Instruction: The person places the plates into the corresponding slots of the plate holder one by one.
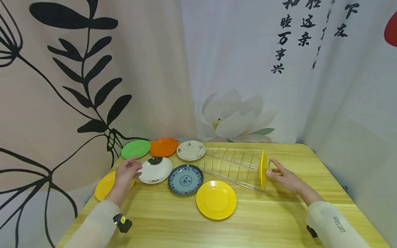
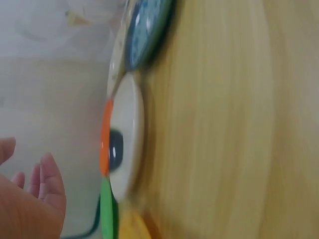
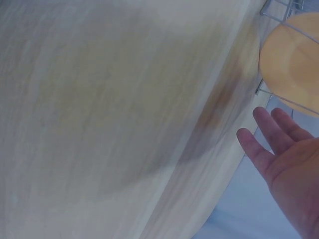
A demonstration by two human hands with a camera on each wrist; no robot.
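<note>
My left hand (image 1: pixel 124 177) hangs over a yellow plate (image 1: pixel 105 186) at the table's left, its fingers close to a white plate with a dark patch (image 1: pixel 156 171); it holds nothing. In the left wrist view its fingers (image 2: pixel 50 181) are loosely bent. My right hand (image 1: pixel 286 178) is beside the right end of a metal wire dish rack (image 1: pixel 229 165). An upright yellow plate (image 1: pixel 263 169) stands in that end slot. The right wrist view has the fingers (image 3: pixel 271 130) extended and apart from this plate (image 3: pixel 289 64).
Along the back lie a green plate (image 1: pixel 135 148), an orange plate (image 1: pixel 163 147) and a white patterned plate (image 1: pixel 191 150) by the rack. A blue patterned plate (image 1: pixel 185 179) and another yellow plate (image 1: pixel 216 199) lie nearer. Curtains hang behind the wooden table (image 1: pixel 173 227).
</note>
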